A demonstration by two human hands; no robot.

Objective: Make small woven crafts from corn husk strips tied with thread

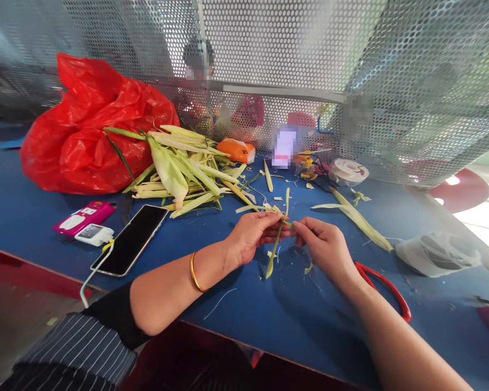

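My left hand (250, 234) and my right hand (324, 244) meet over the blue table (269, 309), both pinching a thin green leaf strip (275, 247). The strip hangs down between them, its lower end curling toward the table. One end of it rises past my fingers. A gold bangle (194, 271) circles my left wrist. A pile of pale green and yellow palm leaves (183, 171) lies beyond my left hand.
A red plastic bag (85, 127) sits at the back left. A black phone (132, 238), a white charger (93, 233) and a pink box (83, 215) lie left. Red-handled scissors (387, 288) lie under my right forearm. A perforated metal screen (309, 65) stands behind, with a person beyond it.
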